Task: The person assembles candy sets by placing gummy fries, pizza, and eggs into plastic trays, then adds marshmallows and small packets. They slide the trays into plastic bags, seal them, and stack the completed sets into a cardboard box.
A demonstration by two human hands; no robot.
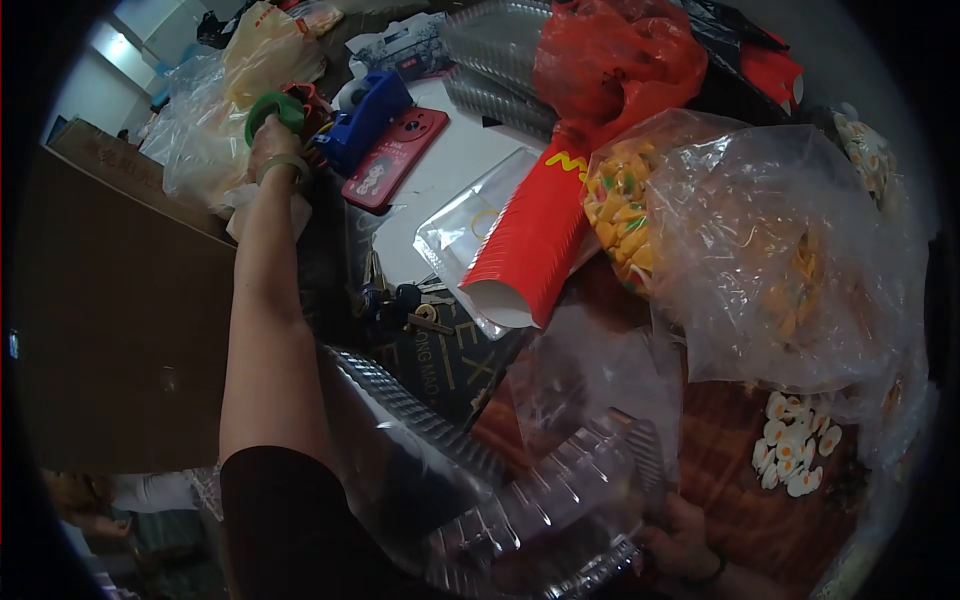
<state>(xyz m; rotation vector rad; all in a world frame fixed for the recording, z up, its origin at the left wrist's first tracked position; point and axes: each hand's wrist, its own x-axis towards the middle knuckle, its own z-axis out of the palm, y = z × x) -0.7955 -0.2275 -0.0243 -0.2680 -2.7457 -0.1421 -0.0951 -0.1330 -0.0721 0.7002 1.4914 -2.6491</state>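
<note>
My left hand [275,145] reaches to the back left, its fingers closed around a green ring-shaped roll [272,112], just left of a blue tape dispenser [362,122]. At the lower right, my right hand [683,540] holds the edge of an open clear plastic container [560,500]. The container's hinged halves spread across the front, partly behind my left arm. Small white-and-orange pieces [792,445] lie on the wooden table to the right of my right hand.
Around the middle lie a pink phone [395,160], keys [410,303] and red cartons [530,235]. Bags of yellow pieces [625,215] and a large clear bag [770,260] fill the right. Stacked clear trays [495,50] stand behind; a cardboard box [130,320] borders the left.
</note>
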